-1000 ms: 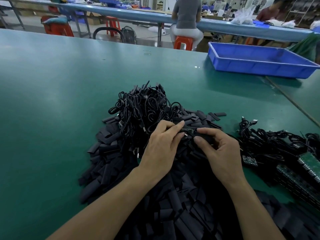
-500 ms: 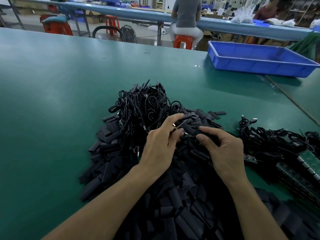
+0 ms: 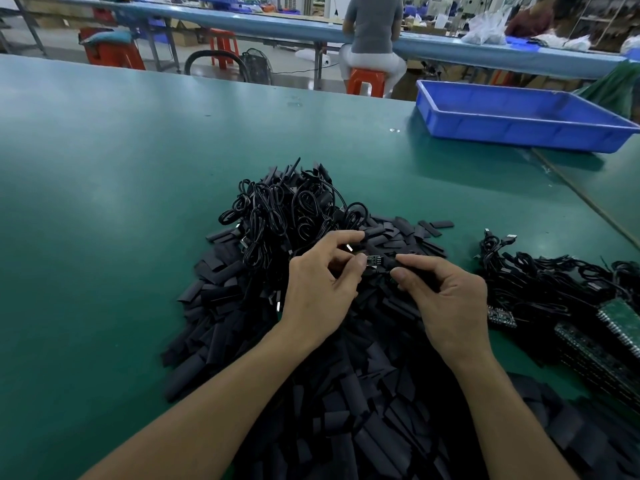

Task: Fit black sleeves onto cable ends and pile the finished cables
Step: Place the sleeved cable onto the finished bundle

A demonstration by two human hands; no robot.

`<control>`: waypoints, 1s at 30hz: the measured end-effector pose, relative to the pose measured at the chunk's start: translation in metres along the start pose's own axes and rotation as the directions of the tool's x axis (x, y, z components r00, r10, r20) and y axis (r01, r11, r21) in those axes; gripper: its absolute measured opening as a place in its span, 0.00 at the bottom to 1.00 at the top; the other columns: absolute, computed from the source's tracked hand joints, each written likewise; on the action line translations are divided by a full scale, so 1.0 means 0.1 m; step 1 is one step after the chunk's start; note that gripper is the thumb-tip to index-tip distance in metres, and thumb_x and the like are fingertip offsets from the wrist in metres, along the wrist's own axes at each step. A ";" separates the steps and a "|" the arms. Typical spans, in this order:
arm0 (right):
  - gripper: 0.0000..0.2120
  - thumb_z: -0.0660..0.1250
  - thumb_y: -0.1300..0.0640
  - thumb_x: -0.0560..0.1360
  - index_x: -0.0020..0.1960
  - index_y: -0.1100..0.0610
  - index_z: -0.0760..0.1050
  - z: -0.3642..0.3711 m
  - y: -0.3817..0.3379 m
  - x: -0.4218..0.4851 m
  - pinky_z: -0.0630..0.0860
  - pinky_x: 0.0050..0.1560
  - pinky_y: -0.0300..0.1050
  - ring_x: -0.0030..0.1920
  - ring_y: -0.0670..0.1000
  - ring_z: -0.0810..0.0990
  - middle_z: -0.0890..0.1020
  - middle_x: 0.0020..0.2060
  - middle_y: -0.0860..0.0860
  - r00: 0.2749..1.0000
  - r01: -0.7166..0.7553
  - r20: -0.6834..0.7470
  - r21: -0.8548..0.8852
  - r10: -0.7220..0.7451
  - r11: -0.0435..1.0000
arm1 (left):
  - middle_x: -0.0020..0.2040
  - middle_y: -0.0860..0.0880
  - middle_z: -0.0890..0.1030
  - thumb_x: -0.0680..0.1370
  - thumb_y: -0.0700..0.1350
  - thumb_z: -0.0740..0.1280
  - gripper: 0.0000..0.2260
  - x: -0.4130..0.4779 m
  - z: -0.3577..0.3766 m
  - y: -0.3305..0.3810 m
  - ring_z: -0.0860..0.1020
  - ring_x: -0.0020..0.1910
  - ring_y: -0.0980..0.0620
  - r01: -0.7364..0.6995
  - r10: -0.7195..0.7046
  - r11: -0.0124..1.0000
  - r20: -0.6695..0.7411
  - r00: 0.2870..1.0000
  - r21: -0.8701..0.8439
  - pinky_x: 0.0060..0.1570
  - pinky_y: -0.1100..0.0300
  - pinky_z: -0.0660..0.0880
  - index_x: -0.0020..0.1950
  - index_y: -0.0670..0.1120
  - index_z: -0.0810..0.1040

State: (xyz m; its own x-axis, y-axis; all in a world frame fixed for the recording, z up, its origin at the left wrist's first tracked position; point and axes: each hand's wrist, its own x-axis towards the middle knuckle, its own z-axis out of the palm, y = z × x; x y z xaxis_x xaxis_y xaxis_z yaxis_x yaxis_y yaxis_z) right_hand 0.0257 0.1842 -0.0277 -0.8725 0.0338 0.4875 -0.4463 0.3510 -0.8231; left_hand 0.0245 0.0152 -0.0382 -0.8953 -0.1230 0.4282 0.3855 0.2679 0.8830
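My left hand (image 3: 317, 292) pinches a cable end with a small dark circuit board (image 3: 375, 260) on it. My right hand (image 3: 446, 299) pinches a black sleeve (image 3: 403, 263) whose mouth meets the board's right end. Both hands hover above a wide heap of loose flat black sleeves (image 3: 311, 393). A pile of coiled black cables (image 3: 287, 209) lies just beyond my hands. More black cables (image 3: 540, 282) lie spread to the right.
Green circuit board strips (image 3: 616, 327) lie at the right edge of the green table (image 3: 104, 202). A blue plastic tray (image 3: 519, 112) stands at the back right. A person sits on an orange stool (image 3: 367, 79) at another bench behind the table.
The hands have drawn together: the small board at the cable end now lies level between my fingertips, and the sleeve in my right hand has come up to its end.
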 end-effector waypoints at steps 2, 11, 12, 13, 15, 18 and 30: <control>0.10 0.73 0.50 0.69 0.48 0.40 0.80 0.01 0.00 0.00 0.77 0.49 0.31 0.46 0.39 0.84 0.84 0.45 0.34 1.000 0.004 -0.005 0.000 -0.004 1.000 | 0.40 0.56 0.84 0.80 0.42 0.69 0.07 0.00 -0.01 0.02 0.83 0.36 0.54 0.028 -0.028 0.999 0.017 0.999 -0.042 0.31 0.64 0.79 0.54 0.54 0.82; 0.10 0.73 0.50 0.68 0.49 0.40 0.81 0.02 -0.01 0.00 0.76 0.48 0.29 0.45 0.39 0.84 0.84 0.44 0.33 0.999 0.045 -0.005 0.006 -0.045 0.999 | 0.41 0.55 0.84 0.80 0.42 0.69 0.07 0.01 -0.02 0.06 0.81 0.33 0.57 0.109 -0.105 0.989 0.046 0.993 -0.097 0.32 0.65 0.76 0.50 0.54 0.82; 0.10 0.73 0.51 0.68 0.48 0.40 0.81 0.02 -0.01 0.00 0.77 0.48 0.30 0.44 0.39 0.84 0.84 0.43 0.34 0.999 0.049 -0.010 0.011 -0.049 0.999 | 0.41 0.55 0.85 0.81 0.43 0.69 0.07 0.02 -0.03 0.06 0.80 0.33 0.57 0.116 -0.112 0.989 0.050 0.992 -0.097 0.32 0.65 0.75 0.50 0.55 0.82; 0.10 0.73 0.51 0.68 0.48 0.40 0.81 0.03 -0.01 0.00 0.77 0.47 0.31 0.43 0.40 0.84 0.85 0.43 0.35 0.999 0.051 -0.015 0.017 -0.050 0.999 | 0.41 0.55 0.85 0.81 0.43 0.68 0.07 0.02 -0.03 0.07 0.80 0.33 0.58 0.121 -0.116 0.988 0.054 0.992 -0.097 0.31 0.66 0.75 0.50 0.55 0.82; 0.10 0.73 0.51 0.69 0.48 0.40 0.81 0.03 -0.02 0.00 0.78 0.47 0.32 0.42 0.41 0.85 0.85 0.43 0.37 0.998 0.052 -0.022 0.023 -0.052 0.998 | 0.40 0.55 0.85 0.81 0.43 0.68 0.07 0.02 -0.03 0.08 0.80 0.32 0.58 0.128 -0.122 0.987 0.060 0.991 -0.100 0.30 0.66 0.74 0.49 0.55 0.82; 0.11 0.74 0.51 0.69 0.50 0.41 0.81 0.04 -0.02 -0.01 0.78 0.46 0.32 0.42 0.41 0.85 0.85 0.44 0.36 0.998 0.062 -0.027 0.015 -0.062 0.998 | 0.40 0.55 0.84 0.81 0.44 0.68 0.06 0.02 -0.03 0.08 0.79 0.31 0.58 0.130 -0.125 0.989 0.071 0.990 -0.077 0.31 0.66 0.74 0.50 0.54 0.82; 0.14 0.75 0.52 0.68 0.51 0.40 0.81 0.00 -0.01 0.00 0.77 0.50 0.30 0.48 0.38 0.84 0.84 0.45 0.32 0.987 0.033 0.155 0.029 -0.038 0.999 | 0.44 0.60 0.84 0.81 0.44 0.68 0.09 -0.01 -0.05 0.05 0.80 0.38 0.63 0.053 -0.048 0.998 0.206 0.977 -0.022 0.38 0.71 0.74 0.51 0.60 0.80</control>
State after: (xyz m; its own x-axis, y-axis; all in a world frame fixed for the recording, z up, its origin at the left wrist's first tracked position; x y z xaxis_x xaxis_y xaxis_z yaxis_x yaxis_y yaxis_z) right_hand 0.0259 0.1834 -0.0272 -0.8754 -0.1251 0.4669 -0.4809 0.3245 -0.8145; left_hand 0.0281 0.0119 -0.0331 -0.9395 0.0635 0.3367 0.3418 0.2402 0.9086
